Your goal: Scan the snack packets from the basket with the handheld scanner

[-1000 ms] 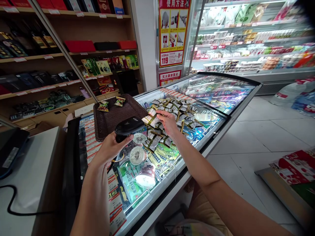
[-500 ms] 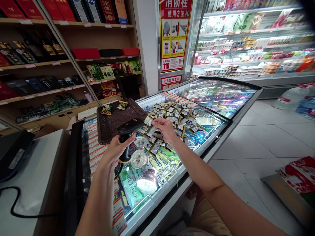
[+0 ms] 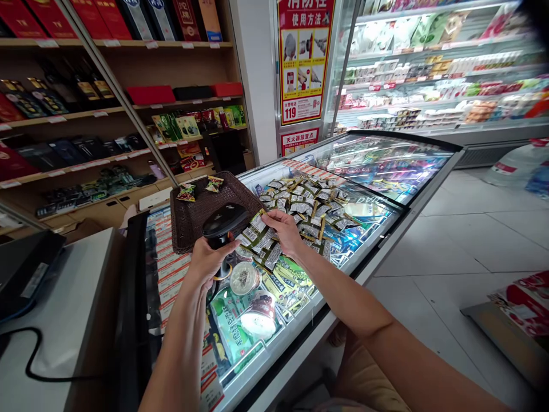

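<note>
My left hand (image 3: pixel 209 260) grips a black handheld barcode scanner (image 3: pixel 223 221) over the glass lid of a chest freezer (image 3: pixel 364 229). My right hand (image 3: pixel 283 232) pinches a small green and white snack packet (image 3: pixel 256 224) and holds it just right of the scanner's head. Many similar packets (image 3: pixel 309 203) lie spread on the freezer lid beyond my right hand. A dark brown woven basket (image 3: pixel 201 209) sits behind the scanner with two colourful packets (image 3: pixel 198 187) at its far side.
A white counter (image 3: pixel 55 320) with a black cable and a dark device lies to the left. Wooden shelves of boxed goods stand behind. An open refrigerated display (image 3: pixel 429 74) lines the right wall. A red printed box (image 3: pixel 521 300) sits on the tiled floor.
My right hand drew a packet back from the pile toward the scanner. My left hand raised the scanner slightly and brought it closer to the packet. The camera view shifted a little.
</note>
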A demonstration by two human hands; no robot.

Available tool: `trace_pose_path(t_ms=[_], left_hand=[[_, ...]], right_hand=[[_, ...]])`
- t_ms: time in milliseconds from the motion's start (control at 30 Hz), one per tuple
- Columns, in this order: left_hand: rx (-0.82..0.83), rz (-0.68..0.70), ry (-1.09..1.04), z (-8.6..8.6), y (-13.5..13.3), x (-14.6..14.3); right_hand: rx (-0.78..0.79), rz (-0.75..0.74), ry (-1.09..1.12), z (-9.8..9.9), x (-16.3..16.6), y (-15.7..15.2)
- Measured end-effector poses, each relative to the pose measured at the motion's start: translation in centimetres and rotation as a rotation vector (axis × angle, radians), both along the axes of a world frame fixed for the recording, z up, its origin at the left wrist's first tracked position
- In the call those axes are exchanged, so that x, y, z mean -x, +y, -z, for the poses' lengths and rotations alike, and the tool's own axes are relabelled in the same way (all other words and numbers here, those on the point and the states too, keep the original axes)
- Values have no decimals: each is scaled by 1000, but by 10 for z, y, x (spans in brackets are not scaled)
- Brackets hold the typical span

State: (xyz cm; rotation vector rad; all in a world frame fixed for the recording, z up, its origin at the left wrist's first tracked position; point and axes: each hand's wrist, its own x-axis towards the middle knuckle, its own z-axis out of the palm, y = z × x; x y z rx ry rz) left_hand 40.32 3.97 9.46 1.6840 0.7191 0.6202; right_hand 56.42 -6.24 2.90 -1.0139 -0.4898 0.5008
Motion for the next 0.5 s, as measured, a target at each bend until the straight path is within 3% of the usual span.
trace_pose_path(t_ms=[133,300,500], left_hand=[[-90,63,79,-5,7,7],[-320,174,301,-18,17,21],[-375,197,277,-15,10,18]], right_hand=[[26,78,-139,-3,-9,-5],[69,254,-204,-4,-28,-12],[109,336,-254,-3,-33,-15]])
